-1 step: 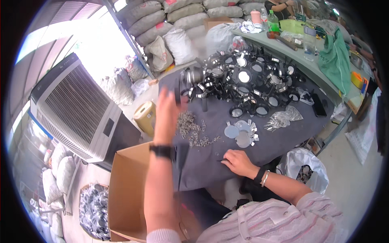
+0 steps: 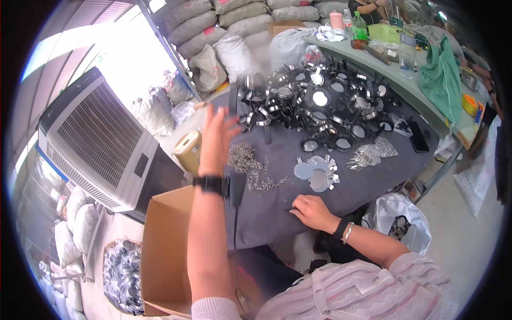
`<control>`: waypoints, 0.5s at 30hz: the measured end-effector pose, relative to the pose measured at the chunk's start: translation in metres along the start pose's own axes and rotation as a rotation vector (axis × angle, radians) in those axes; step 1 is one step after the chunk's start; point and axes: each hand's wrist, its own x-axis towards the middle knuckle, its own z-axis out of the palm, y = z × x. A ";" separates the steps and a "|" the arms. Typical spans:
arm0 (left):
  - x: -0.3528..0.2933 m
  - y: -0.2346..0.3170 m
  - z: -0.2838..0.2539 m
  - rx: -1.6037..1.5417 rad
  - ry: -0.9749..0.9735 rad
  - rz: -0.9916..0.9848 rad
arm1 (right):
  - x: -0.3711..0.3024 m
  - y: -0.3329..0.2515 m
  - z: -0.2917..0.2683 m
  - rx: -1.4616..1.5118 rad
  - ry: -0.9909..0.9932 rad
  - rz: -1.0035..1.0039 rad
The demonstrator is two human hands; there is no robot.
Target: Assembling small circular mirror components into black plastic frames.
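Note:
My left hand (image 2: 214,140) is raised over the table's left part, fingers spread, with nothing seen in it. It is nearest to a large pile of black parts with silver rings and round discs (image 2: 320,98). Below its fingers lies a heap of small metal pieces (image 2: 242,157). My right hand (image 2: 314,213) rests at the near edge of the grey-covered table (image 2: 266,218), fingers curled and thumb pressed in; a tiny dark tip shows there, too small to name. Ahead of it lie flat grey discs with tabs (image 2: 318,173). A dark object with a cord (image 2: 233,189) stands beside my left wrist.
An open cardboard box (image 2: 165,245) stands at the left, near a large air cooler (image 2: 101,144) and a beige canister (image 2: 188,152). A bag of small metal pins (image 2: 373,154) and a black phone (image 2: 419,137) lie right. A white plastic bag (image 2: 416,213) hangs by the table.
My left hand has shifted slightly left, and its fingers now show more clearly apart. The blurred dark shape beside them is gone. My right hand has hardly moved.

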 end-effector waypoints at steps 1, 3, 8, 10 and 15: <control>0.006 -0.004 -0.001 0.000 0.007 -0.003 | 0.001 0.000 0.001 0.004 -0.007 0.001; 0.013 -0.014 -0.005 0.355 0.095 -0.126 | 0.003 0.001 0.005 0.040 0.003 0.049; -0.081 -0.055 -0.044 0.479 0.031 -0.347 | 0.002 0.008 0.002 0.052 0.011 0.071; -0.117 -0.040 -0.079 0.470 0.197 -0.392 | -0.002 0.011 -0.002 0.060 0.003 0.076; -0.243 0.031 -0.201 0.398 0.779 -0.295 | 0.001 0.005 0.000 0.067 -0.041 0.091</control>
